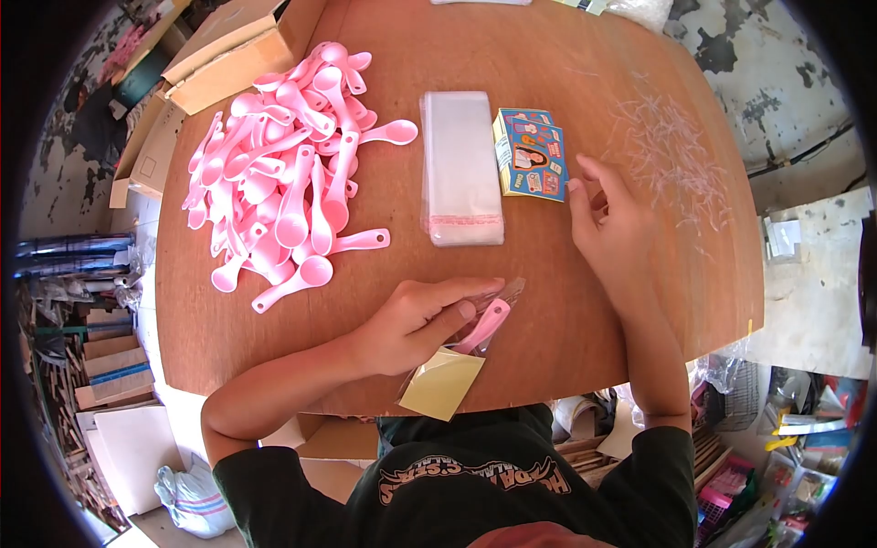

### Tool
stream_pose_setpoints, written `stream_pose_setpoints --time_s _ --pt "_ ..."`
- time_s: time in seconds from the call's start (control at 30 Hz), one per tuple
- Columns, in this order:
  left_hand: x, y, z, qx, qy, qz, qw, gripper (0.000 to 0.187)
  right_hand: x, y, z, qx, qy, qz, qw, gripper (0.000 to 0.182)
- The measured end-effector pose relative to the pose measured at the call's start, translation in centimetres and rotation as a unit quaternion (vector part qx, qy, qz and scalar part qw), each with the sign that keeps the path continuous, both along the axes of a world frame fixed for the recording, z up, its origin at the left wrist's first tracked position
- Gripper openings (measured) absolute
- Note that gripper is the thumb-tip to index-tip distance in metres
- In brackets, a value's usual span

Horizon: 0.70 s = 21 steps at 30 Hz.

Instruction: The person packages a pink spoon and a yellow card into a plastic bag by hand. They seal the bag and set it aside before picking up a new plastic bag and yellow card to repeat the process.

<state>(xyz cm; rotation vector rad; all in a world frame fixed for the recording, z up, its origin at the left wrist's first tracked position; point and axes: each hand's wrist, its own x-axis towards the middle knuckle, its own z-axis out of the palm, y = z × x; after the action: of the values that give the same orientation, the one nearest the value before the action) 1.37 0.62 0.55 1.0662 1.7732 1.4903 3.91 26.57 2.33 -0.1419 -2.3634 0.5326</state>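
My left hand (pixel 422 321) is closed on a clear plastic bag near the table's front edge. Inside the bag show a pink spoon's handle (pixel 487 327) and a pale yellow card (pixel 442 382). My right hand (pixel 607 208) is raised just right of a stack of blue printed cards (pixel 537 157), its fingers apart and holding nothing. Left of the cards and touching them lies a stack of clear bags (pixel 461 164) with a pink-red strip across the lower end. A large heap of pink spoons (pixel 274 187) covers the left part of the table.
The brown wooden table (pixel 566 338) has a rounded outline. An open cardboard box (pixel 233 68) stands at its back left. Thin clear plastic strips (pixel 681 151) are scattered on the right. A clear plastic bundle (pixel 642 13) lies at the far edge.
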Motion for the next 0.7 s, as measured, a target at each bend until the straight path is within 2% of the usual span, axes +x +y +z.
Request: stream_pose_setpoints --time_s 0.13,0.2,0.33,0.7 --pt "-0.2 -0.1 -0.7 0.021 -0.019 -0.001 1.0 0.032 0.6 -1.8 0.5 -0.029 0.011 0.055 0.998 0.021" --pt "-0.4 -0.2 -0.6 0.025 -0.062 -0.012 0.998 0.032 0.6 -2.2 -0.3 -0.083 0.017 0.142 0.986 0.02" --pt "-0.6 -0.2 -0.4 0.033 -0.088 -0.019 0.995 0.033 0.8 -2.9 -0.8 -0.094 -0.057 0.226 0.968 0.018" --pt "-0.6 -0.2 0.6 0.027 -0.085 -0.032 0.995 0.033 0.9 -2.8 -1.0 -0.102 -0.056 0.24 0.964 0.014"
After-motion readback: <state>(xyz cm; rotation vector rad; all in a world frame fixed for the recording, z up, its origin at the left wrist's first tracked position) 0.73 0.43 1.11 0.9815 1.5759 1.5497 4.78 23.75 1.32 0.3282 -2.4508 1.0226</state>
